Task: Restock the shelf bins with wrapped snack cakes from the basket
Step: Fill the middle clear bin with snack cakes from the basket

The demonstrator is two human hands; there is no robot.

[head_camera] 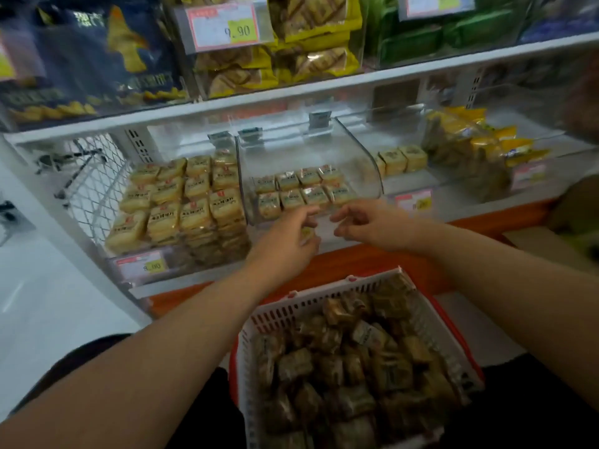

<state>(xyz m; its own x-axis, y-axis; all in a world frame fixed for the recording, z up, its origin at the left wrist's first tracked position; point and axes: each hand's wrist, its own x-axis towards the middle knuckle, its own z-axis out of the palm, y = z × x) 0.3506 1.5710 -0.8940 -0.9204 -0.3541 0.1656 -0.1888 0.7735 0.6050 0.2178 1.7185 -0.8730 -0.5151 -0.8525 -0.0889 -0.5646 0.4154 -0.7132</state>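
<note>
A white and red plastic basket point(282, 311) below my arms is heaped with several wrapped brown snack cakes point(353, 361). Straight ahead stands a clear shelf bin point(359, 150) holding two rows of small wrapped cakes point(299, 189). My left hand point(288, 238) reaches to the bin's front edge and holds a small wrapped cake point(307, 232) in its curled fingers. My right hand point(369, 223) hovers beside it at the bin's front, fingers loosely curled and holding nothing.
A fuller bin of larger yellow wrapped cakes point(184, 199) stands to the left beside a white mesh panel point(94, 183). More cakes point(402, 160) and yellow packets point(470, 150) lie to the right. An upper shelf point(291, 85) carries bagged snacks. An orange ledge point(353, 264) runs below.
</note>
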